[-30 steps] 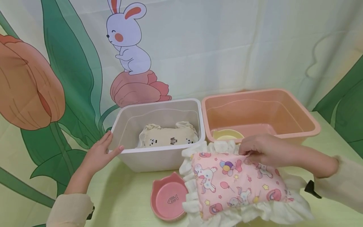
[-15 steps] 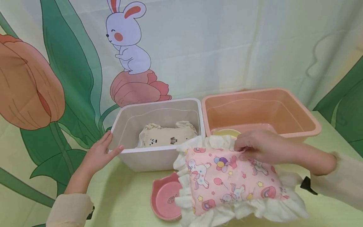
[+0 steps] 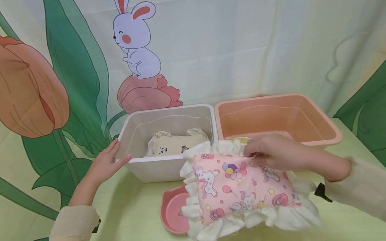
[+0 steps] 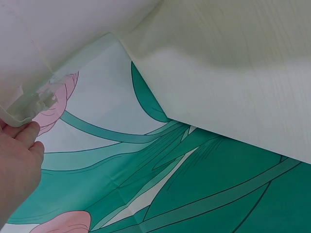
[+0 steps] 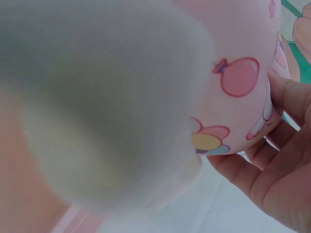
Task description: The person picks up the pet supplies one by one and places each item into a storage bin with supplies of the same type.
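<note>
My right hand (image 3: 274,152) pinches the top edge of a pink pillow (image 3: 238,187) with white ruffles and a unicorn and balloon print. The pillow hangs tilted before the two bins and overlaps the front right corner of the white bin (image 3: 159,170). In the right wrist view, thumb and fingers hold the printed cloth (image 5: 233,111), while a blurred ruffle covers much of the left side. My left hand (image 3: 104,165) rests on the white bin's left rim, its thumb over the front corner. Inside that bin lies a beige ruffled pillow (image 3: 172,144) with small animal prints.
A peach bin (image 3: 259,118) stands against the white bin on the right, with a yellow dish (image 3: 241,140) inside, mostly hidden by the pillow and right hand. A pink cat-eared bowl (image 3: 172,211) sits on the table, partly covered by the pillow. Behind hangs a printed curtain (image 3: 211,60).
My right hand has carried the pink pillow leftward and slightly up, so it covers more of the pink bowl and the white bin's corner. My left hand stays in place on the rim.
</note>
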`<action>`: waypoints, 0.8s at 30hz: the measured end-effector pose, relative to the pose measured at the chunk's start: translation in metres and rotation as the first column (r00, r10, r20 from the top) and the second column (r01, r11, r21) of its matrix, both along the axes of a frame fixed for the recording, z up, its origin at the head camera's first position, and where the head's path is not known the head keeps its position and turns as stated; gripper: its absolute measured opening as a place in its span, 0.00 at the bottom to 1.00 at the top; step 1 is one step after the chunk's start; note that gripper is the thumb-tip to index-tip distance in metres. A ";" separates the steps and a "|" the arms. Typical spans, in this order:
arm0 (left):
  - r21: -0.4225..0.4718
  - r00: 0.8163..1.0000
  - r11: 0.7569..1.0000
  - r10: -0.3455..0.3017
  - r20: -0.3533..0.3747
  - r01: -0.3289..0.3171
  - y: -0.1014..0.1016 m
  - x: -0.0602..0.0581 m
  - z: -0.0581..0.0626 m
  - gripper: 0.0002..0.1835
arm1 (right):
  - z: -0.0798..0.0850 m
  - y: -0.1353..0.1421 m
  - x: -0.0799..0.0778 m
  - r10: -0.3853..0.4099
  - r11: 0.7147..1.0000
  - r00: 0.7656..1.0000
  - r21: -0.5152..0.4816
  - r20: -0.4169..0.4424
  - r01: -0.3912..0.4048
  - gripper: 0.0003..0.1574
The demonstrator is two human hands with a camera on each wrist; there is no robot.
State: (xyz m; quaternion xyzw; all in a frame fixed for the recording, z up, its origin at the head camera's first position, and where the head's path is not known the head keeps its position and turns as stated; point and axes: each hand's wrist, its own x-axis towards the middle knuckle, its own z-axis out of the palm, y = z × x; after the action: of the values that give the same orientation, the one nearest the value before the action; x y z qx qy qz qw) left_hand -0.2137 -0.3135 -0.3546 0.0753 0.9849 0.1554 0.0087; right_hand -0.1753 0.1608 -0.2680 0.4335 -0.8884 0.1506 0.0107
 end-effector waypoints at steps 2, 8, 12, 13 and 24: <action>0.002 1.000 1.000 0.000 0.000 0.000 0.000 0.000 0.000 0.44 | 0.001 -0.001 -0.001 -0.011 1.000 1.000 0.005 0.003 0.011 0.10; 0.004 1.000 1.000 0.002 0.003 -0.002 0.000 0.000 0.001 0.44 | 0.002 -0.003 -0.008 0.001 0.999 0.997 -0.032 0.071 0.002 0.09; 0.004 1.000 1.000 0.005 0.010 -0.006 0.000 0.000 0.001 0.44 | 0.003 -0.004 -0.014 0.006 0.998 0.996 -0.056 0.090 -0.001 0.09; 0.005 1.000 1.000 0.007 0.011 -0.007 0.000 0.000 0.000 0.44 | 0.004 -0.004 -0.015 0.008 0.998 0.996 -0.061 0.090 -0.003 0.09; 0.013 1.000 1.000 0.012 0.012 -0.012 0.000 0.000 0.000 0.44 | 0.006 -0.012 -0.022 0.021 0.998 0.998 -0.056 0.067 -0.017 0.08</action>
State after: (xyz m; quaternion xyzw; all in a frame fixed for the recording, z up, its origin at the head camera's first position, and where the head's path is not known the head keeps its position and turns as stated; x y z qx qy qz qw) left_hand -0.2138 -0.3138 -0.3547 0.0686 0.9843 0.1622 0.0132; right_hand -0.1977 0.1488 -0.2621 0.4362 -0.8795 0.1899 -0.0086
